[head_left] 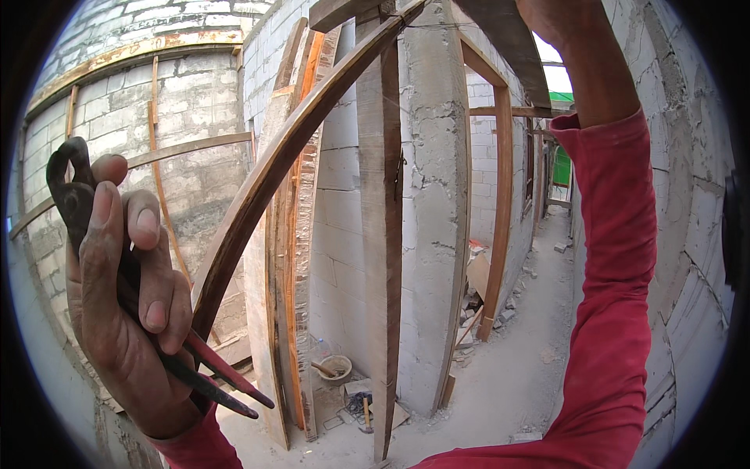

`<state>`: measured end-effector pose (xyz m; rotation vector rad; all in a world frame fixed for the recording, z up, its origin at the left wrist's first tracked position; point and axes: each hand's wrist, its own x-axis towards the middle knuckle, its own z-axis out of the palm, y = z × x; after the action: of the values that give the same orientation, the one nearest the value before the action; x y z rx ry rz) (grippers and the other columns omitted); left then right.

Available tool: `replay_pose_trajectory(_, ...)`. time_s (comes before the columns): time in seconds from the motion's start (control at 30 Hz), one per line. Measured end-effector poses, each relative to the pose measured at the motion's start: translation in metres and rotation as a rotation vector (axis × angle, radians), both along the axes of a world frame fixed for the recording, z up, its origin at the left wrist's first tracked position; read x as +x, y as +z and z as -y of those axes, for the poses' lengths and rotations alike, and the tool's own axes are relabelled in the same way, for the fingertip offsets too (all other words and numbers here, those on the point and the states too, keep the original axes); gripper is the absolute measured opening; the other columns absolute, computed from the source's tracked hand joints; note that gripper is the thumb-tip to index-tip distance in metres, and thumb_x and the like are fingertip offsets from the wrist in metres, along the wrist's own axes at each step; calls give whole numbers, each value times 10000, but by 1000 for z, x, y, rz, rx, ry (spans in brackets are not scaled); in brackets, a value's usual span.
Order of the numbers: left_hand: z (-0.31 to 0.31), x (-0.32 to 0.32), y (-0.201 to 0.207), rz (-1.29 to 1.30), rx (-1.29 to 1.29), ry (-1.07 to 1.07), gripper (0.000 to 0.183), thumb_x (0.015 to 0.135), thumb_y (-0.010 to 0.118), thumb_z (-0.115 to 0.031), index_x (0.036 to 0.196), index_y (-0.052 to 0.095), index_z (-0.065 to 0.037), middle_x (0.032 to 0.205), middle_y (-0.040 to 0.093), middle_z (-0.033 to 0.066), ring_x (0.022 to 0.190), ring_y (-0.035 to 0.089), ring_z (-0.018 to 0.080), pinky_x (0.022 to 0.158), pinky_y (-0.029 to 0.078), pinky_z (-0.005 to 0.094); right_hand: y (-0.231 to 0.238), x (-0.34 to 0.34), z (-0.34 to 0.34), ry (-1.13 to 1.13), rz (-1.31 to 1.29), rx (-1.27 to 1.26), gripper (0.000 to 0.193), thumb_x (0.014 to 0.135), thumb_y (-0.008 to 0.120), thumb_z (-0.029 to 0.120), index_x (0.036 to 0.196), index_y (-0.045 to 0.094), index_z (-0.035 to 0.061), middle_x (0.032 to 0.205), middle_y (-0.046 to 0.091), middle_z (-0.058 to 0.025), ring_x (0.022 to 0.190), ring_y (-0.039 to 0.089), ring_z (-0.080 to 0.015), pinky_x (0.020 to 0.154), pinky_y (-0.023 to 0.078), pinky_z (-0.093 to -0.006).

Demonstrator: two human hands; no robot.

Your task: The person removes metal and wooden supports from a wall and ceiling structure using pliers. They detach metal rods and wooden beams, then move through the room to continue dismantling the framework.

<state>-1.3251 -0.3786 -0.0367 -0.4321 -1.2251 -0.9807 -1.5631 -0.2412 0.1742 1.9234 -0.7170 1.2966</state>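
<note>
We record the left grip (129,313) wrapped around a pair of dark pincers (76,199) at the left of the view. The pincers' head points up; their handles, one red and one black, run down to the right, spread at the ends. The right grip (558,19) is raised beside a wide board (508,47) at the top edge; its fingers are cut off, so we cannot tell what it holds.

Edges: a slanting plank (289,156) rises from behind the left grip to the top of an upright post (380,234), where thin wire shows. We see a gap between plank and post, widening downward. Just right of the post stands a rough concrete column (433,211). The most room lies farther right, where a passage runs back between walls, partly screened by the right sleeve (609,297).

Surface and room: the dusty grey floor (500,406) carries rubble along the passage side. Near the post's foot we note a hammer (366,413) and a bucket (336,369). Orange-edged boards (301,234) stand behind the plank; pale block walls (191,98) surround the work.
</note>
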Motion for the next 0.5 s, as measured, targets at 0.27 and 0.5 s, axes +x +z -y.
replay_pose_trajectory(0.27,-42,-45,134,147,-383,771,386,991,638,-354,1144,662,-1,751,654,64,489,488,50,495,443,214,-44,52,55,385,318,-223,385,1031,513,193,1291,507,-91,1025,656,-192,963,664,-289,845,528,-388)
replay_pose_trajectory(0.5,-72,-40,220,445,-495,1350,487,915,710,-486,1132,694,-51,628,543,-6,553,553,61,540,466,231,-29,49,101,617,158,-578,276,930,524,0,1188,528,-99,855,637,-266,823,655,-421,730,495,-499)
